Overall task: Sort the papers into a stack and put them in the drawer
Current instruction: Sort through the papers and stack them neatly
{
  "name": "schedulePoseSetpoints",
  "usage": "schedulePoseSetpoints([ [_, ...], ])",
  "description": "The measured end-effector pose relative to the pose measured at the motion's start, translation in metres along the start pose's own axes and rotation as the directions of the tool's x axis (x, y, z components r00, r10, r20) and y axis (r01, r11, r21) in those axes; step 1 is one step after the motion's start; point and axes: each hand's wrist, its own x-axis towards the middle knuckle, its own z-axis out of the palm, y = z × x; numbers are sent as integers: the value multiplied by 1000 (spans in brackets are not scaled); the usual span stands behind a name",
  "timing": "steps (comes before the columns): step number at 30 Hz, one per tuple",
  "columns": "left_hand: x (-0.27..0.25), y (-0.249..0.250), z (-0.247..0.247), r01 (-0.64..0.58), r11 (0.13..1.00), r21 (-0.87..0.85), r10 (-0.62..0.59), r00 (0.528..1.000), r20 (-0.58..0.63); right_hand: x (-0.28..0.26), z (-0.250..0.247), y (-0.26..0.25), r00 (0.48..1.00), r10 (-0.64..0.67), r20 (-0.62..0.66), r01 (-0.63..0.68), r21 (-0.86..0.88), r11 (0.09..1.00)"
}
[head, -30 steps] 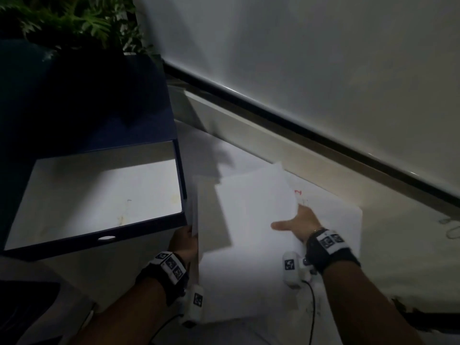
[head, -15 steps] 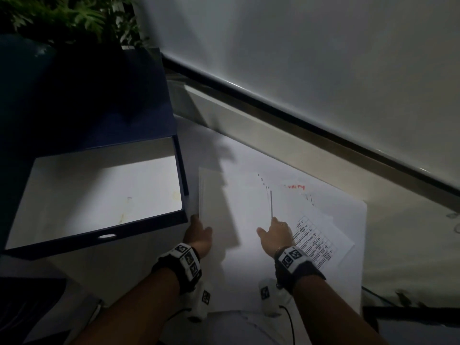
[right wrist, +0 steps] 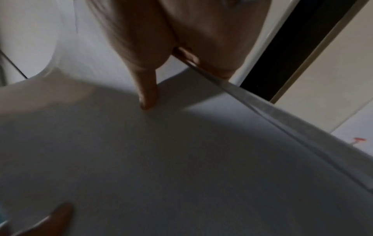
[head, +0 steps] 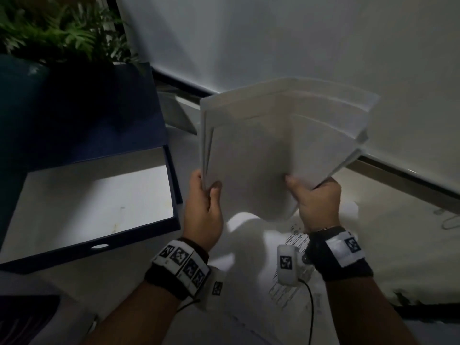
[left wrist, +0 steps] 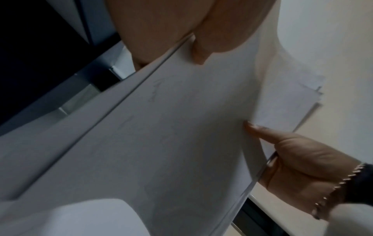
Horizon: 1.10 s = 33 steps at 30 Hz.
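Papers [head: 251, 155] up off the table [head: 410, 257], held nearly upright in both hands, bottom edge just above the sheets lying flat below. Fanned unevenly at the top right, several corners [head: 358, 115] stepping out past one another, not squared. Left hand [head: 202, 210] clamped on the lower left edge, thumb [head: 215, 192] across the front sheet, fingers behind; same pinch plain in the left wrist view [left wrist: 201, 52]. Right hand [head: 316, 202] gripping the lower right part of the bundle, thumb [head: 291, 181] pressed on the front, fingers tucked behind and out of sight; thumb tip [right wrist: 148, 99] flat on the paper in the right wrist view. Printed sheet [head: 293, 237] with dark rows of text flat on the table beneath the right wrist, apart from the held bundle. Drawer [head: 174, 185] open to the left, dark blue walls, pale floor, finger hole [head: 99, 246] in the front panel, just beside the left hand. Green plant [head: 62, 36] behind, at top left. White wall [head: 298, 46] beyond.
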Motion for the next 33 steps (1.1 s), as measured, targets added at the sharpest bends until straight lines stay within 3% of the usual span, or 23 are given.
schedulePoseSetpoints([
  [3, 3, 0, 3, 25, 999, -40, -27, 999, -38, -12, 7, 4, 1000, 19, -13, -18, 42, 999],
  [6, -3, -32, 1, 217, 965, -148, -224, 974, -33, -23, 9, 35, 983, 180, 30, -178, -45, 983],
  [9, -11, -51, 4, 356, 934, -5, -356, 934, -3, -31, 10, 64, 952, 304, 40, -294, -163, 942],
  [11, -9, -53, 5, 305, 939, 160, -301, 952, -50, -33, 12, 67, 948, 317, 40, -303, -203, 931],
  [15, -1, -57, 3, 248, 939, 237, -255, 967, -3, -27, -1, 71, 942, 334, -39, -336, -161, 928],
  [17, 0, -67, 1, 282, 909, 306, -300, 954, 13, -22, -18, 85, 894, 409, -182, -447, -333, 830],
  [20, -11, -87, -7, 425, 806, 412, -474, 880, 21, -28, -30, 111, 782, 558, -278, -583, -643, 497],
  [22, -20, -104, -17, 538, 737, 408, -597, 802, 20, -39, -22, 123, 736, 614, -284, -560, -765, 318],
  [25, -29, -118, -36, 606, 657, 448, -673, 739, -12, -52, 1, 132, 709, 647, -281, -505, -842, 188],
  [28, -30, -121, -50, 655, 605, 453, -707, 704, -74, -57, 23, 136, 712, 644, -279, -463, -877, 132],
  [33, -28, -123, -61, 659, 612, 437, -702, 707, -83, -47, 38, 151, 660, 692, -293, -600, -761, 249],
])
